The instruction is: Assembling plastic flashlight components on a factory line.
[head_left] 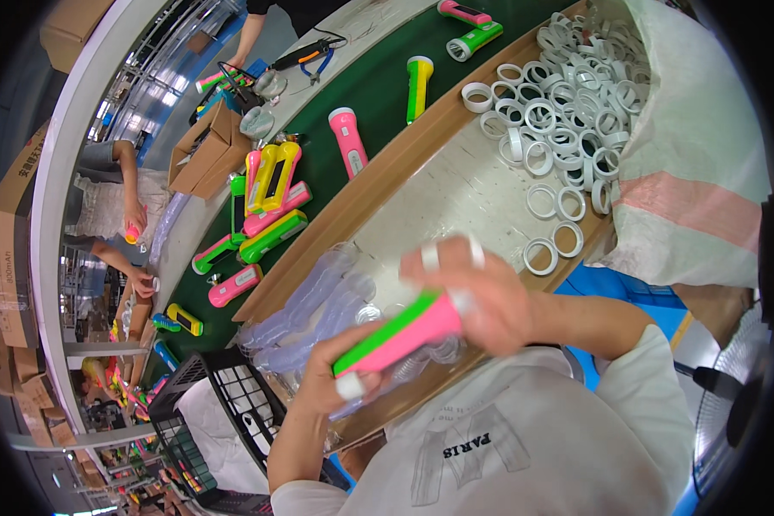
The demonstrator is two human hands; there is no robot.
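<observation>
A pink and green flashlight (400, 337) is held at a slant in front of my chest. My left hand (322, 374) is closed around its lower left end, with a white band on one finger. My right hand (482, 297), blurred by motion, curls over the flashlight's upper right end, where a bit of white shows against the palm. White bands also circle fingers of this hand. Exactly how its fingertips sit is smeared. Below and beside the flashlight lie clear plastic lens stacks (305, 297) in a long cardboard tray (318, 236).
Many white rings (568, 112) are heaped at the tray's far right, by a white woven sack (688, 146). On the green belt (318, 163) lie several flashlights (271, 176). A black crate (224, 404) stands lower left, a fan (731, 387) right. Other people's hands (138, 279) work across the belt.
</observation>
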